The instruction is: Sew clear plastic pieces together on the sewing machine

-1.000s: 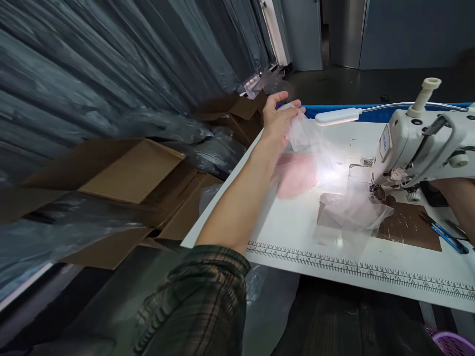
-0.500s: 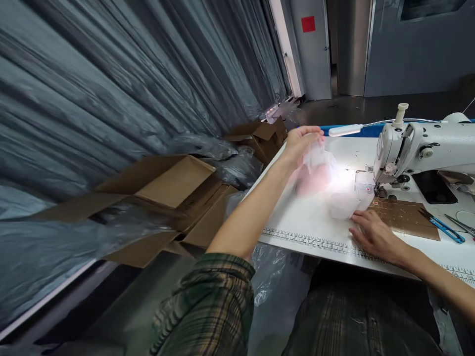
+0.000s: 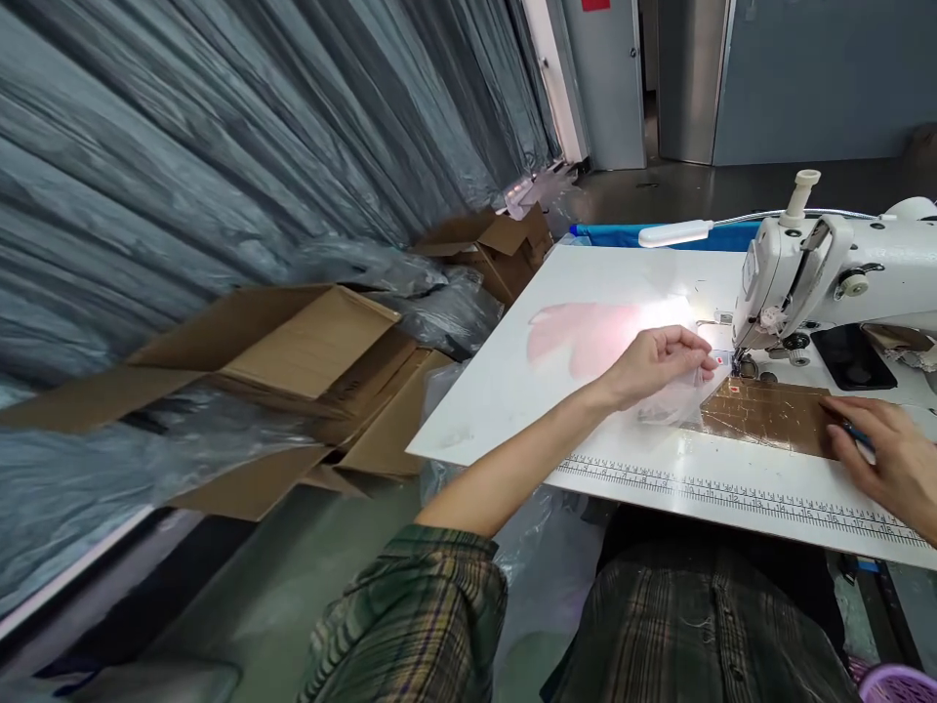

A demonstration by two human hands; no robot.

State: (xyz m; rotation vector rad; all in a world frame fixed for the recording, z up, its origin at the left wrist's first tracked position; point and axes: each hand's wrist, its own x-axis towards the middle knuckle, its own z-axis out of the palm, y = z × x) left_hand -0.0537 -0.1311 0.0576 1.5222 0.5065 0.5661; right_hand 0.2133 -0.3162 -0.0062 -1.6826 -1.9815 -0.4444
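Observation:
A sheer pink-and-white fabric (image 3: 575, 337) lies spread over the table left of the sewing machine (image 3: 794, 268). My left hand (image 3: 659, 363) is closed, its fingertips pinching the fabric close to the needle area. A thin, see-through part of the cloth hangs below those fingers. To the right, my right hand (image 3: 889, 459) is closed around the blue thread snips (image 3: 858, 435), mostly hidden by the fingers. Its fingertips are at the right end of a brown plate (image 3: 776, 415) lying in front of the machine.
A printed ruler (image 3: 680, 488) runs along the front edge of the white table (image 3: 483, 420). A black phone (image 3: 853, 356) lies beneath the machine arm. The lamp (image 3: 674, 233) reaches over the back. Open cardboard boxes (image 3: 314, 342) stand at left, and a purple basket (image 3: 897, 683) at lower right.
My left hand has come from the table's far left edge to the needle area, and the fabric has settled flat. My right hand has left the fabric, moved right and taken the snips.

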